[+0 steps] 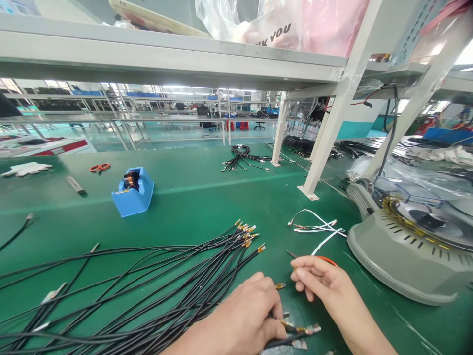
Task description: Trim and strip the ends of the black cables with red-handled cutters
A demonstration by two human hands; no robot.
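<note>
My left hand [251, 313] is closed over the connector ends of black cables [207, 286], its fingers curled round at least one of them. Amber-taped cable ends [305, 329] poke out past its fingertips. Just to the right, my right hand [328, 291] has thumb and forefinger pinched together; a small amber speck shows at the tips, too small to name. Behind that hand lies a tool with a dark pointed tip and an orange handle [327, 261], mostly hidden by the fingers. More taped ends [247, 234] are bunched beyond my left hand.
A blue tape dispenser [135, 195] holds an amber roll. Orange-handled scissors [100, 168] and a white glove [26, 169] lie behind it. White wires [318, 227] sit near a grey machine [406, 251] at right. A shelf post [325, 123] rises from the table.
</note>
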